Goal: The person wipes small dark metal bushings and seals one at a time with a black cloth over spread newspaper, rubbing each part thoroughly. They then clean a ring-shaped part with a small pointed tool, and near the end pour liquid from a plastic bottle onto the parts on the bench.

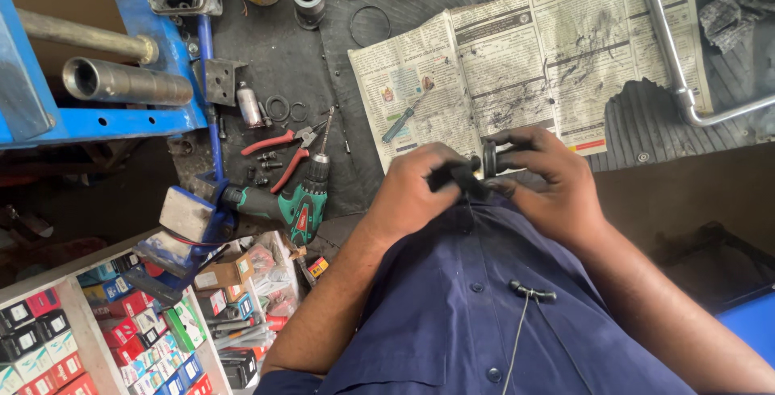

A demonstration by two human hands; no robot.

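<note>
My left hand (412, 188) and my right hand (549, 181) meet close to my chest, over the near edge of a dirty newspaper (517, 64). Both are closed on a small black part (478, 171) made of a dark stub and a black ring. The left hand grips the stub end. With its fingers curled around the ring, the right hand holds the other end. On the newspaper, just beyond my left hand, lies a blue-handled screwdriver (406, 117).
A green cordless drill (303, 193) and red-handled pliers (278, 149) lie on the black mat (266, 56) at left. A blue metal frame (121, 112) carries steel tubes. Shelves of small coloured boxes (121, 330) stand at lower left. A bent chrome tube (674, 56) crosses upper right.
</note>
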